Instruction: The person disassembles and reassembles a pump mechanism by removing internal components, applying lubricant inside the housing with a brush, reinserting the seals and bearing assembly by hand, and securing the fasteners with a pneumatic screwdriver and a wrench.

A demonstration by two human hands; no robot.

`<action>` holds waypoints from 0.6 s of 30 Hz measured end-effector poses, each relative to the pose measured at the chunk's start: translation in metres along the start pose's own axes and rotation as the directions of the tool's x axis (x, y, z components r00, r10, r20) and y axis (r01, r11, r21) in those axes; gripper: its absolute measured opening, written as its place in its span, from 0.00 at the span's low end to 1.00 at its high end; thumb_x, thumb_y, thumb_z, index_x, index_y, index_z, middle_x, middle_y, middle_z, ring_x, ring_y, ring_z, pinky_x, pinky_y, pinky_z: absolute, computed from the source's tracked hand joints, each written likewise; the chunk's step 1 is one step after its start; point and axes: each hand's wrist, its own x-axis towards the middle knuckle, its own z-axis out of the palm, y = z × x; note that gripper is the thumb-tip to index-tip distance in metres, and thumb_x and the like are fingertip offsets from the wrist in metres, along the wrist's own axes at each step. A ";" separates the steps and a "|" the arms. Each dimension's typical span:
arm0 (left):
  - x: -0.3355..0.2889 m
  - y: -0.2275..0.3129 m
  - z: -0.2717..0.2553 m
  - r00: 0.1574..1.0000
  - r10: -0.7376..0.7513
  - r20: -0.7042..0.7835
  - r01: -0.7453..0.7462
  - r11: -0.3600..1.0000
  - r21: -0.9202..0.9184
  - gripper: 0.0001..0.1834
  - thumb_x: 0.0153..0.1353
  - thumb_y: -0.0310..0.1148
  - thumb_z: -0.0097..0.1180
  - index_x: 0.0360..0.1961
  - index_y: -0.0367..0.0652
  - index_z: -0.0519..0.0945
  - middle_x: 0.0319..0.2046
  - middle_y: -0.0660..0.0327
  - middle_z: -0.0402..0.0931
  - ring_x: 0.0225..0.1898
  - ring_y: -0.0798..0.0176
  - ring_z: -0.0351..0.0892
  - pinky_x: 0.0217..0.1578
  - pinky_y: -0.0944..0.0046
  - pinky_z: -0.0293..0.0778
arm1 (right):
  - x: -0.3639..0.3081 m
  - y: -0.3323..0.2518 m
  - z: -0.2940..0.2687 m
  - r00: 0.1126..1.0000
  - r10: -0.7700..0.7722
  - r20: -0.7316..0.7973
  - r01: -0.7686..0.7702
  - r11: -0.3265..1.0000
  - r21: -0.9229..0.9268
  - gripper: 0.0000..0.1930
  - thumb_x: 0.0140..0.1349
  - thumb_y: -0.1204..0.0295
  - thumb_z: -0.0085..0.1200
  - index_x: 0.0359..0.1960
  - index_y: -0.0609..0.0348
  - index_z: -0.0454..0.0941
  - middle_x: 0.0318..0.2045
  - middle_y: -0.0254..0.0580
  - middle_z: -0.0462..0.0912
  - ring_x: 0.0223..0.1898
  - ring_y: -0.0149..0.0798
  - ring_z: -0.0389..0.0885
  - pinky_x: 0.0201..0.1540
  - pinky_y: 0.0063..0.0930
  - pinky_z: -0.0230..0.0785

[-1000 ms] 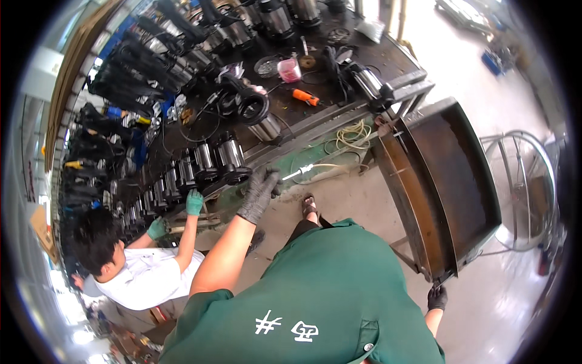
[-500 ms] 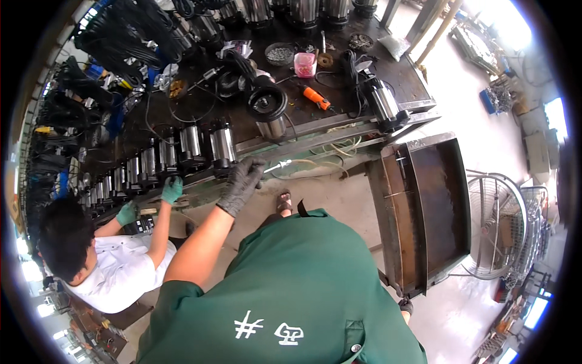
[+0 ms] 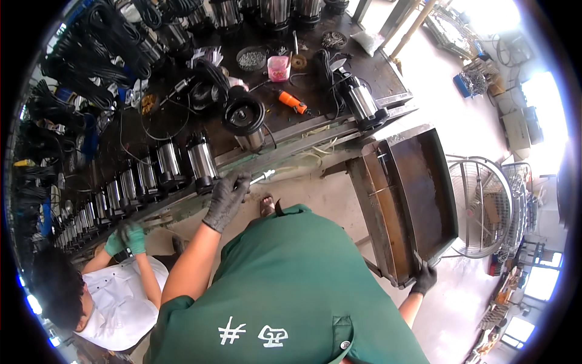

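My left hand [image 3: 229, 199], in a dark glove, is closed around a slim tool with a silver metal tip [image 3: 264, 176]. The tool's body is hidden in the fist, so I cannot tell its exact kind. Beyond my knuckles a row of steel-bodied pumps [image 3: 202, 161] stands along the bench edge. My right hand [image 3: 426, 279], also gloved, is at the near corner of a rusty metal trough [image 3: 431, 188] on a stand. Its fingers appear curled on the rim. Above my left hand, a pump with a round black top [image 3: 244, 115] stands on the bench.
On the dark workbench [image 3: 315, 127] lie an orange-handled tool [image 3: 292, 102], a pink container [image 3: 279, 68], a bowl of small parts [image 3: 251, 59] and another pump [image 3: 364, 103] with its cable. A co-worker in green gloves [image 3: 126, 239] works at left. A large fan [image 3: 482, 206] stands behind the trough.
My right hand has risen from beside my body to the trough's corner. My left hand stays closed on the tool. The co-worker's gloved hands have come together, and the view has shifted.
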 end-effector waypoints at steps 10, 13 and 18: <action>0.027 0.018 -0.018 0.945 0.318 0.073 -0.325 0.899 0.294 0.21 0.68 0.31 0.56 0.62 0.45 0.75 0.38 0.51 0.84 0.35 0.53 0.86 0.39 0.52 0.80 | -0.155 -0.478 0.310 0.317 -0.740 0.593 0.508 0.661 0.553 0.04 0.65 0.80 0.61 0.40 0.66 0.81 0.31 0.33 0.82 0.33 0.26 0.76 0.39 0.22 0.71; 0.044 0.020 -0.026 0.882 0.466 0.073 -0.466 0.835 0.292 0.26 0.66 0.29 0.54 0.66 0.41 0.69 0.51 0.41 0.79 0.47 0.41 0.83 0.46 0.49 0.80 | -0.206 -0.536 0.389 0.166 -0.681 0.713 0.339 0.719 0.607 0.05 0.65 0.81 0.62 0.41 0.65 0.80 0.31 0.33 0.82 0.34 0.26 0.76 0.40 0.22 0.72; 0.078 0.029 -0.036 0.929 0.364 0.063 -0.369 0.908 0.199 0.36 0.65 0.27 0.53 0.74 0.40 0.58 0.65 0.31 0.65 0.58 0.37 0.78 0.55 0.46 0.78 | -0.247 -0.550 0.501 -0.153 -0.718 0.679 0.259 0.634 0.728 0.08 0.61 0.79 0.66 0.40 0.62 0.81 0.31 0.32 0.83 0.36 0.26 0.79 0.43 0.26 0.76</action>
